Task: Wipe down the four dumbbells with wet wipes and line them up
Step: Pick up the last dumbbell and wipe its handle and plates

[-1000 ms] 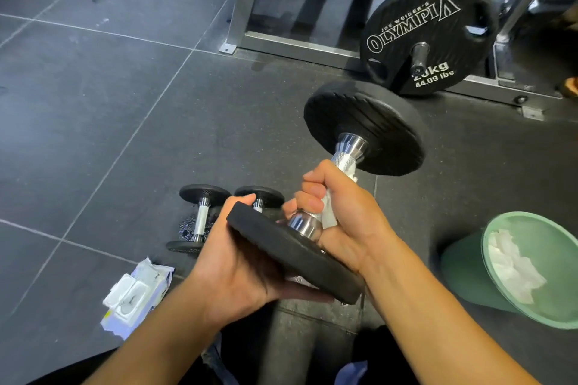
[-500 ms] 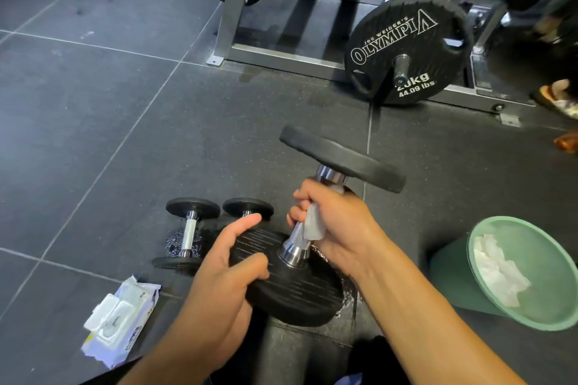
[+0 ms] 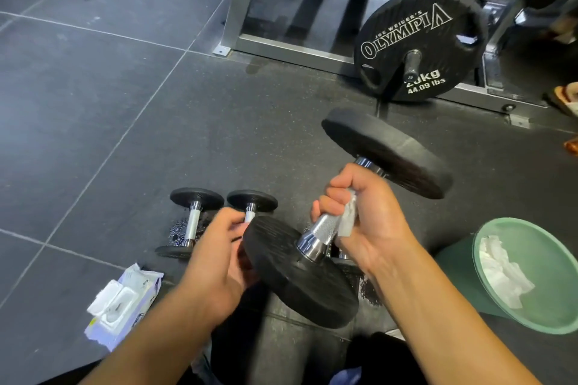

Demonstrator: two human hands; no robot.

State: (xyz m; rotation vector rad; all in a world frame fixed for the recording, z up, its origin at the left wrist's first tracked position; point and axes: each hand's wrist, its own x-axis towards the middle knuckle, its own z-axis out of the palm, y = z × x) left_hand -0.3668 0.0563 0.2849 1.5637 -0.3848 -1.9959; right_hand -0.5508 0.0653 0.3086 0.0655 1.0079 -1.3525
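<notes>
1. While wrapped round the knurled handle, pressed a wet wipe (image 3: 348,219) against the steel with the right hand (image 3: 366,222), fingers (image 3: 328,203) curled tight about wipe and bar together.
2. Steadied the large dumbbell (image 3: 297,272) with the left hand (image 3: 215,259), fingers hooked over the rim of the near plate.
3. Held it tilted and clear of the floor (image 3: 93,134), far plate raised toward the weight rack (image 3: 237,9).
4. Noted a small dumbbell (image 3: 192,223) and its twin (image 3: 250,214) lying side by side on the floor just beyond the left hand. Could not confirm a fourth: only a glint of chrome under the right wrist.
5. Noted the wipes pack (image 3: 122,303) on the floor beside the left forearm, and the green bin (image 3: 453,284) to the right with crumpled wipes inside.
6. Judged the step as wiping the handle of this dumbbell, with lining up not yet begun for it.
7. Judged the next move as needing the wipe run along the rest of the bar and over both plates, then a low, two-handed set-down next to the pair, handle parallel to theirs. Worth minding: heavy, and likely slick where damp.
</notes>
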